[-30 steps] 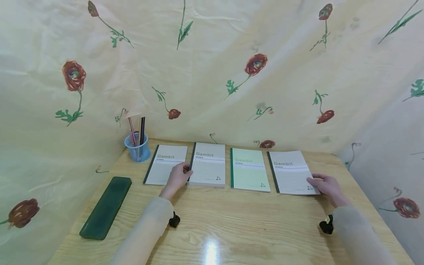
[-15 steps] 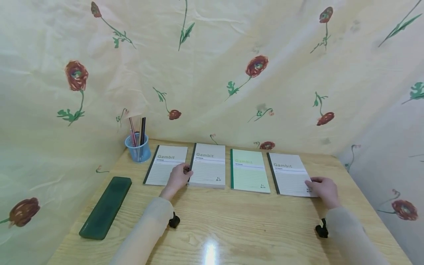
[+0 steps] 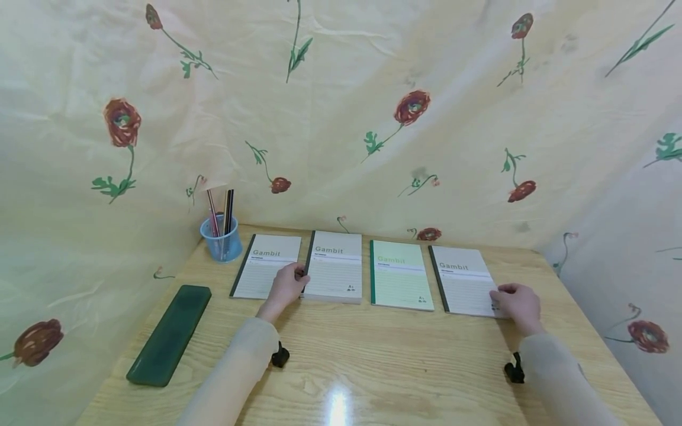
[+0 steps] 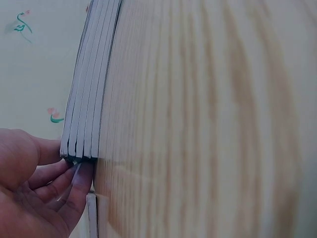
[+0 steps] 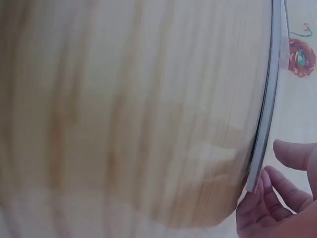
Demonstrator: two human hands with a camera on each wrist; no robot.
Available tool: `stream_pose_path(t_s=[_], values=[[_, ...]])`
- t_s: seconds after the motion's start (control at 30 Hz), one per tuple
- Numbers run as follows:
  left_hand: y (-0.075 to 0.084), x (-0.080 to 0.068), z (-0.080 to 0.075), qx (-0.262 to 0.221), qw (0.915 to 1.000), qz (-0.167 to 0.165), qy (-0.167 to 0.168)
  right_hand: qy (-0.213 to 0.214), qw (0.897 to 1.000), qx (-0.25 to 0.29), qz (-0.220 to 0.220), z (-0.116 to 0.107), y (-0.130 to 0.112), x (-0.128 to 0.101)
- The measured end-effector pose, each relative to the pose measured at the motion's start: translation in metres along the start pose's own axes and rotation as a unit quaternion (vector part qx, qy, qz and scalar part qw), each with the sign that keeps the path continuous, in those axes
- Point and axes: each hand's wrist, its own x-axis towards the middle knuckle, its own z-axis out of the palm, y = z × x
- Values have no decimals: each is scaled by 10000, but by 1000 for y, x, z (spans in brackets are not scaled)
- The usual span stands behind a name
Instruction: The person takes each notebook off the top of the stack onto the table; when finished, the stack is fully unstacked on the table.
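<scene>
1. The left hand [image 3: 286,286] curls its fingers [image 4: 74,183] around the near corner of a stack of notebooks [image 3: 334,266]; its fingertips are hidden under the stack.
2. The right hand [image 3: 518,303] pinches the near right corner of a thin grey notebook [image 3: 463,279]; the grip is blurred in the wrist view.
3. Between the hands lies a green notebook [image 3: 399,274]; bare glossy wooden table [image 3: 383,361] stretches nearer the person.

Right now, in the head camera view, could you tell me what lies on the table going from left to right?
Dark green case → blue pen cup → first grey notebook → left hand → thick notebook stack → green notebook → right grey notebook → right hand.
</scene>
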Motion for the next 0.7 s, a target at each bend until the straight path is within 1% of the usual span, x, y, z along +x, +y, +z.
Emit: stream_pose_path(t_s=[0.1,0.17,0.23,0.3,0.4,0.47,0.6,0.7], values=[[0,0,0,-16,10000,6,-4,28,9998,69,171,-1,-2,0],[-1,0,1,-29,10000,22,0,104,9998,96,130,-1,-4,1],[-1,0,1,-49,10000,20,0,203,9997,99,-26,0,-9,2],[-2,0,1,-29,10000,37,11,225,9993,108,-274,2,-15,2],[-2,0,1,-42,10000,27,3,162,9979,189,-605,8,-32,1],[-2,0,1,-36,10000,47,-2,35,9967,292,-756,13,-46,-1],[-2,0,2,-42,10000,50,-4,-132,9948,516,-863,28,-76,-4],[-1,0,2,-16,10000,36,14,-190,9927,752,-923,46,-95,-6]])
